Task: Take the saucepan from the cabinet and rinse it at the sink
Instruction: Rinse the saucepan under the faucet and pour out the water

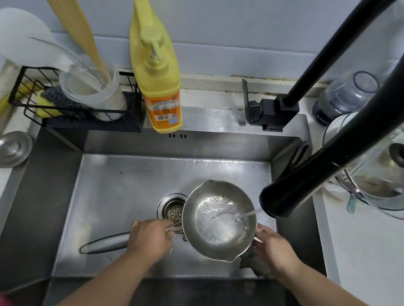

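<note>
Pan (219, 220) sits over the sink (132, 176) under the tap (299, 186) — left hand (150, 239) grips its handle, right hand (273, 248) cups the near-right rim. Swirl gently — keep it level.

Open basin (113, 189) left of saucepan (218, 220); faucet (324, 163) crowding right.

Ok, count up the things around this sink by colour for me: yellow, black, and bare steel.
Yellow: 2, the yellow pump soap bottle and yellow sponge.
Black: 2, the black curved faucet and black wire caddy.
Steel: 3, the steel saucepan held by both hands, the round steel lid, the steel sink.
Total: 7
</note>
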